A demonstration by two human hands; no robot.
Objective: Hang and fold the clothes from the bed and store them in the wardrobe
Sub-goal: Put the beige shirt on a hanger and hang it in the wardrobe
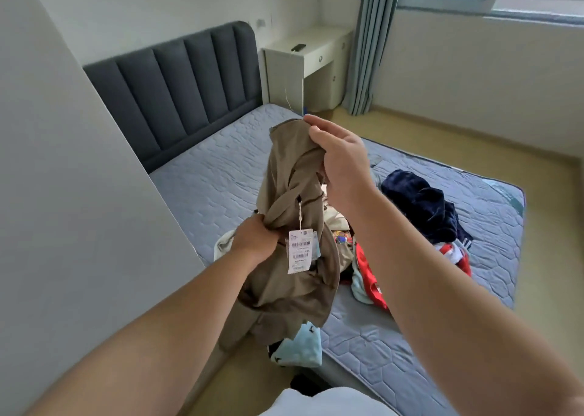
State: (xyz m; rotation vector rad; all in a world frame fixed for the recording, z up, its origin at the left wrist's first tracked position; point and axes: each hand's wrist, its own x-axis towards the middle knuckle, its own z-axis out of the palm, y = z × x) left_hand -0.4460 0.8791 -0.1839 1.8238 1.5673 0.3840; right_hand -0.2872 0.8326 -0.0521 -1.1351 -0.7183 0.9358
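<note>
I hold a brown garment (pixel 290 175) up over the bed (pixel 205 175); a white price tag (pixel 300 251) dangles from it on a string. My right hand (pixel 341 159) pinches its top edge, raised high. Lower down, my left hand (pixel 256 238) grips a bunched fold of the same garment. Behind it on the mattress lies a pile of clothes: a dark navy piece (pixel 423 204), a red and white one (pixel 369 276), and a light blue item (pixel 300 346) at the bed's near edge. No wardrobe is in view.
A grey padded headboard (pixel 177 90) stands at the back. A white wall panel (pixel 79 194) rises close on my left. A white desk (pixel 309 58) and blue curtain (pixel 369 46) stand by the window; yellowish floor (pixel 474 144) runs right of the bed.
</note>
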